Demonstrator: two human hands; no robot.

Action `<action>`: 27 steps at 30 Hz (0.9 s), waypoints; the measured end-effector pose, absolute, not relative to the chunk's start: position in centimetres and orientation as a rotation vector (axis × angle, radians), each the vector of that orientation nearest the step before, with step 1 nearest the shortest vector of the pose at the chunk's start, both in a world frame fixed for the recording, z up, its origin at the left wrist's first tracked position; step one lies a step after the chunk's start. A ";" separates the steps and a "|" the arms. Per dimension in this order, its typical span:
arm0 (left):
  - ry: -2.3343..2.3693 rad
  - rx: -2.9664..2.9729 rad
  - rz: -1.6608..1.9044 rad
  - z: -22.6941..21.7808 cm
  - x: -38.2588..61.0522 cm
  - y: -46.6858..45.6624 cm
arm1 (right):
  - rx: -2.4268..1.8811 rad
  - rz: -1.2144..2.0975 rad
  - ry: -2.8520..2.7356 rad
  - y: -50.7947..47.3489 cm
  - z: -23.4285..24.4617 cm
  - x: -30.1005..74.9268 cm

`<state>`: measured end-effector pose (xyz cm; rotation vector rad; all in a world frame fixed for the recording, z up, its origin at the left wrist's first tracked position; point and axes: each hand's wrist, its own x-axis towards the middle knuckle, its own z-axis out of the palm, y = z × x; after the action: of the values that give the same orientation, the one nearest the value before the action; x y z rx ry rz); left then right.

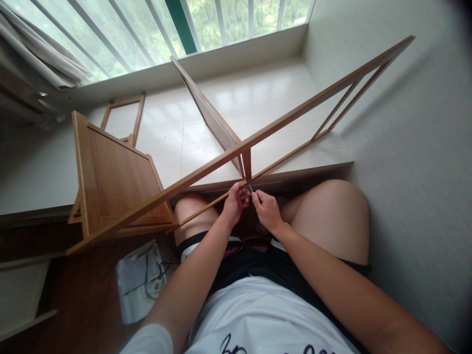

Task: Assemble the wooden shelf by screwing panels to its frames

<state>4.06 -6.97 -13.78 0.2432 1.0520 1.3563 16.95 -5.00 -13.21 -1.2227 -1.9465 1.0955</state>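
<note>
A long wooden frame [287,118] of thin rails slants across the view, from low left up to the white wall on the right. A flat wooden panel [210,115] meets it at a joint in the middle. My left hand [236,200] is closed around the lower rail just under that joint. My right hand [266,209] is pinched on a thin metal tool [250,188], whose tip points up at the joint. Both hands sit above my knees.
A wooden shelf unit [118,182] lies tilted at the left, with a small wooden frame [123,115] behind it. All rest on a white raised platform [177,137] below a barred window. A white sheet with a cable [142,280] lies on the dark floor.
</note>
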 end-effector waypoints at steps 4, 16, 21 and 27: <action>1.073 0.236 1.336 -13.8 4.1 -7.0 | -1.248 0.936 -2.117 -4.7 -12.9 17.3; 1.058 0.265 1.359 -14.0 4.1 -7.0 | -0.822 2.299 -0.654 -5.4 -13.2 16.3; 1.076 0.236 1.381 -13.8 4.3 -7.0 | -0.636 2.511 -0.280 -5.6 -12.6 16.4; 1.073 0.249 1.386 -13.7 4.1 -7.0 | -0.673 2.422 -0.304 -5.9 -12.7 16.6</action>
<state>4.11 -7.04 -13.68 0.2493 1.0735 1.3857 16.59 -5.93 -12.73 -0.6730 -0.3035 2.4222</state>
